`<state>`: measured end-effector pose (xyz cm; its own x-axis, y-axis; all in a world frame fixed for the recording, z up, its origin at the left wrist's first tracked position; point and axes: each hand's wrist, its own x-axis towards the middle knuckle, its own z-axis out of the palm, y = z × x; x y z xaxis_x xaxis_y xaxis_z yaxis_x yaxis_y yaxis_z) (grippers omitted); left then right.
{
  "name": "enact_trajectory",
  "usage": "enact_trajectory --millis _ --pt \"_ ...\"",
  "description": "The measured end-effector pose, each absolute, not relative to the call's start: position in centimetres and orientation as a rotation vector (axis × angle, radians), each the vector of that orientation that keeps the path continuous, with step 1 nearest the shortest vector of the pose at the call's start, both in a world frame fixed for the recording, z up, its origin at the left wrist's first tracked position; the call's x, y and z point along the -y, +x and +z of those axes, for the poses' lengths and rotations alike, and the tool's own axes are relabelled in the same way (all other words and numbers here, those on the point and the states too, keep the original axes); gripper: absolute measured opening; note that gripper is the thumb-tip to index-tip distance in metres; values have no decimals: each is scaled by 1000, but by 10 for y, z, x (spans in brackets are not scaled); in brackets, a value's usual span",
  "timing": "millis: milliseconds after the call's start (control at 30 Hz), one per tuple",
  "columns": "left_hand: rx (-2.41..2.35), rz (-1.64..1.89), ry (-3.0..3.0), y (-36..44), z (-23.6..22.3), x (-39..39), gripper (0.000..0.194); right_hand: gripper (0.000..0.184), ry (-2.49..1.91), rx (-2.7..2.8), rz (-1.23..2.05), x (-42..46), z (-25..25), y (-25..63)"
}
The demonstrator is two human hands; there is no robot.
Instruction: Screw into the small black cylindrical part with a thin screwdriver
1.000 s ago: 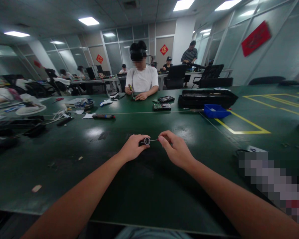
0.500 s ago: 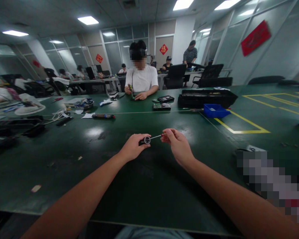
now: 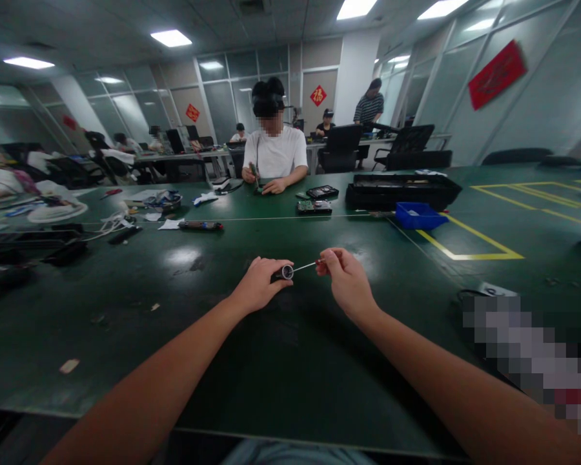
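Note:
Above the green table [image 3: 252,400], my left hand [image 3: 257,285] is closed around a small dark cylinder [image 3: 286,272]. Its round open end, with a pale rim, faces me and to the right; the parts inside are too small to tell. My right hand [image 3: 345,278] pinches the red handle of a thin screwdriver [image 3: 304,267]. The metal shaft points left, with its tip at the cylinder's open end. My right fingers cover most of the handle, and my left palm hides the back of the cylinder.
A long black casing [image 3: 401,192] and a blue tray [image 3: 420,216] lie at the far right. Opened drive-like parts [image 3: 314,206] sit before a co-worker [image 3: 275,152]. A dark pen-like tool [image 3: 201,226] and tangled cables [image 3: 113,224] are on the left.
Both hands, the cylinder and the screwdriver have shifted very slightly to the right. The screwdriver's tip stays at the cylinder's open end.

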<state>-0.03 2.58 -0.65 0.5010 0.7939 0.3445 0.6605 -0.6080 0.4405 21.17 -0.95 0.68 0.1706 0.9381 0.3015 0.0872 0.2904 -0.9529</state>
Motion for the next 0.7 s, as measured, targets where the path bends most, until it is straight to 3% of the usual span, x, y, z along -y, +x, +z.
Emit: enact_trajectory --millis 367,700 --pt "-1225 780 2456 -1 -6 -23 39 29 -1217 1465 625 20 20 211" --pt "-1213 820 2458 -2 -7 -23 40 48 -1417 1678 200 30 27 215"
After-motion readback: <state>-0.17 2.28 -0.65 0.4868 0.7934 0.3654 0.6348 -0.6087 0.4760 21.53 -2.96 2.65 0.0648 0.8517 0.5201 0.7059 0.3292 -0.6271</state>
